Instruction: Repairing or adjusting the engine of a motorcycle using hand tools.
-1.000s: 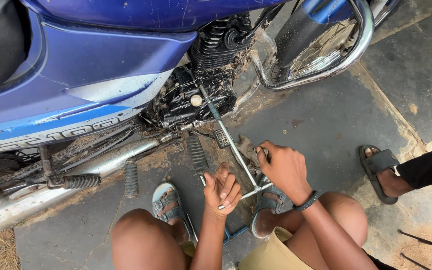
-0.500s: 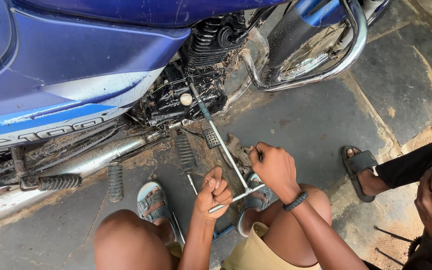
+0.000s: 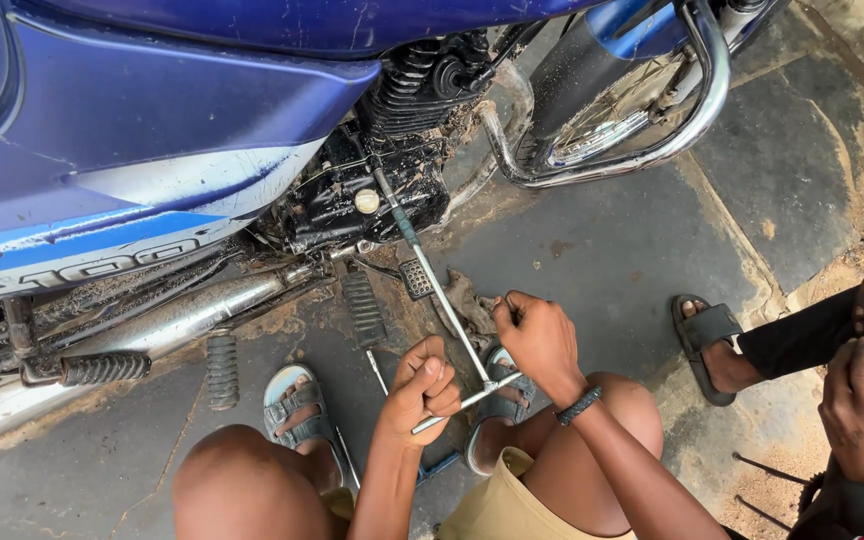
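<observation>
So the wrench (image 3: 449,318) here is a long thin silver rod with a crossbar at the near end. It runs at a slant from the greasy black engine (image 3: 367,190) of the blue motorbike (image 3: 152,110) down to the squatting person's knees. Left hand (image 3: 422,388) has its fingers curled tight round one arm of the crossbar. Right hand (image 3: 540,338) grips the other side, fingers closed. A dirty rag (image 3: 467,300) lies on the floor just beside the rod. Another person's sandalled foot (image 3: 707,345) rests off to the right.
</observation>
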